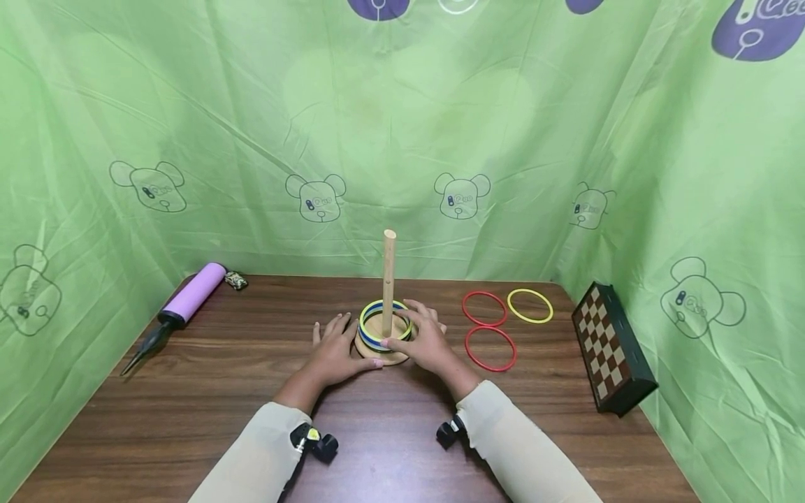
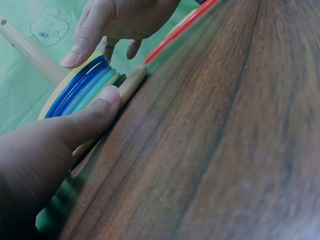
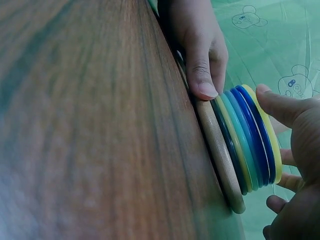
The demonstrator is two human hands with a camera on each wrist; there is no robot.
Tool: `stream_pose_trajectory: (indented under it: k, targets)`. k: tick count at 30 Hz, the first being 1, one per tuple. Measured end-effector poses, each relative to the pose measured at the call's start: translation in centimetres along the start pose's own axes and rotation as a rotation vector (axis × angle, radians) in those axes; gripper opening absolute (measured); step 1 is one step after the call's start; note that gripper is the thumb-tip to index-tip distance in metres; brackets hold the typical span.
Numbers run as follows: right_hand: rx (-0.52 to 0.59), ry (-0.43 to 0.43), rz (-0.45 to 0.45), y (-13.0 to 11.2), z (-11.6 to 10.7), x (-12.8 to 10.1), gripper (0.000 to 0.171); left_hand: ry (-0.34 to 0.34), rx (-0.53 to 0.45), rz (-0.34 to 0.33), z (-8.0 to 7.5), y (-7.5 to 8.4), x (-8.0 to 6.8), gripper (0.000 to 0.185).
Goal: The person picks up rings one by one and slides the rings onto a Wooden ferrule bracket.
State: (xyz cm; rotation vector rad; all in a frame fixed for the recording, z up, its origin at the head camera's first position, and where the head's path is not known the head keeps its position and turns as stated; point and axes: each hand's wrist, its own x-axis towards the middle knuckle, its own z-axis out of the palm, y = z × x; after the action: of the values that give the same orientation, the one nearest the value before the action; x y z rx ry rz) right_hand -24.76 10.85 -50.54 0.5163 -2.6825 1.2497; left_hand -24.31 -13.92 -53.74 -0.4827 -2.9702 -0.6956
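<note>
A wooden peg [image 1: 388, 279] rises from a round wooden base [image 3: 220, 150], with a stack of yellow, blue, teal and dark rings around its foot. The yellow ring [image 3: 265, 135] lies uppermost, level on a blue ring [image 3: 256, 131]. My right hand [image 1: 430, 342] holds this yellow ring, thumb on its near rim and fingers at its right and far side. On the left, my left hand [image 1: 333, 355] rests beside the base with spread fingers; its thumb [image 2: 107, 97] presses the base's near edge.
Right of the stack lie two red rings [image 1: 466, 313] and another yellow ring [image 1: 511, 307]. A chessboard box [image 1: 604, 342] stands at the right edge. A purple hand pump [image 1: 196, 293] and a small packet [image 1: 236, 281] are at the left. Green cloth walls [image 1: 402, 126] surround the table.
</note>
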Motion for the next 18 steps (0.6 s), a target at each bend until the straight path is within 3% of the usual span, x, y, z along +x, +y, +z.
stream_pose_trajectory:
  k: [18]
  targets:
    - [0.029, 0.025, 0.017, -0.44, -0.81, -0.79, 0.084, -0.008, 0.001, 0.002, 0.00, -0.10, -0.01, 0.123]
